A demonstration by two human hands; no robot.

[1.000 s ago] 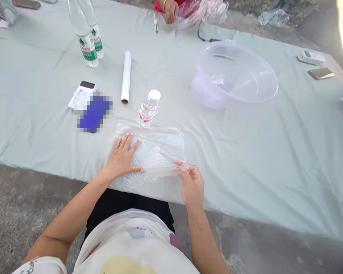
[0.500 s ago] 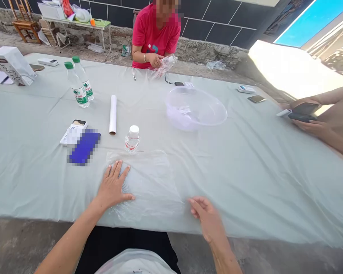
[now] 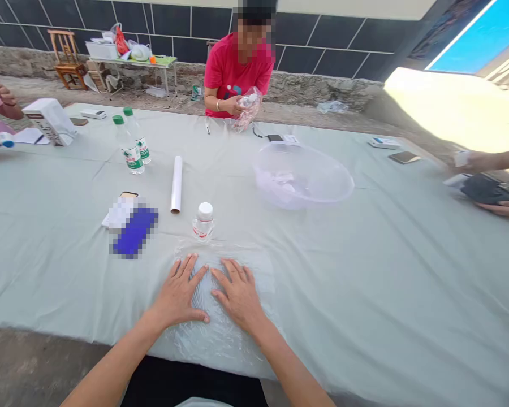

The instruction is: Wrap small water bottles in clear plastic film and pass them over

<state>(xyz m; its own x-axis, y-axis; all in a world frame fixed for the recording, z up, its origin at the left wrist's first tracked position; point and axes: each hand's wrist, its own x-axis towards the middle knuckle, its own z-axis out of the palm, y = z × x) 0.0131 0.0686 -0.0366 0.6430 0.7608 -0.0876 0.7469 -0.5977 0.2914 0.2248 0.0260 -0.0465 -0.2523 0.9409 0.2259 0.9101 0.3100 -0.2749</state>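
A sheet of clear plastic film lies on the covered table right in front of me. My left hand rests flat on its left part, fingers spread. Beside it, my right hand lies palm down on the film with its fingers stretched out. Just beyond my fingertips stands a small clear bottle with a white cap and red marks on its label. A roll of white film lies behind that bottle, a little to the left.
Two green-capped water bottles stand at the back left, near a white box. A clear plastic basin sits right of centre. Opposite, a person in a pink shirt holds a wrapped bottle. Phones and other people's hands are at the sides.
My right hand has moved left from beside the film's right edge onto the film and opened out flat. My left hand stays on the film. The view has tilted up slightly.
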